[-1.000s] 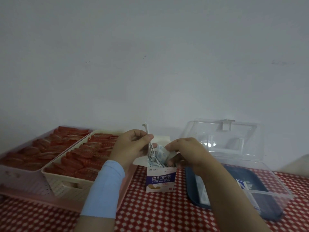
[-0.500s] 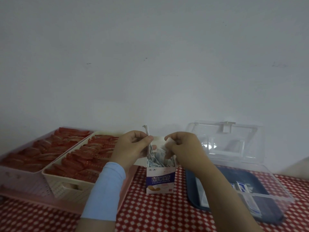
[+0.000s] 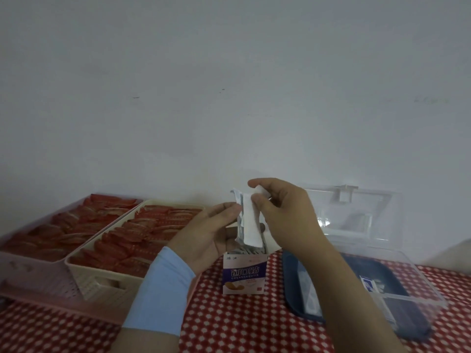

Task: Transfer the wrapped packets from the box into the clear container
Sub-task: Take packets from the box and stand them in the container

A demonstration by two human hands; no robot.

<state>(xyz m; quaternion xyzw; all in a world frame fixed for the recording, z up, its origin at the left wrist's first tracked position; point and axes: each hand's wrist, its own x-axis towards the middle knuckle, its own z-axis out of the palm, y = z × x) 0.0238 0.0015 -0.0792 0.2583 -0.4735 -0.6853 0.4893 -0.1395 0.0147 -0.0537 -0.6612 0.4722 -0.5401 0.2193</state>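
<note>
A small white and purple box [image 3: 243, 273] stands open on the red checked tablecloth, with several wrapped packets still inside. My right hand [image 3: 285, 215] pinches a white wrapped packet [image 3: 251, 225] by its top, lifted above the box. My left hand [image 3: 209, 233] grips other packets [image 3: 238, 212] upright beside the box opening. The clear container [image 3: 397, 289] with a dark blue base lies open to the right, a few packets [image 3: 368, 285] inside it.
Two baskets of red wrapped items, one pink [image 3: 30, 271] and one cream [image 3: 102, 281], sit at the left. The container's clear lid [image 3: 356, 212] leans against the grey wall. A light blue sleeve [image 3: 160, 289] covers my left wrist.
My right hand has risen out of the box, pulling a white packet up with it. My left hand has stayed beside the box opening, holding the other packets.
</note>
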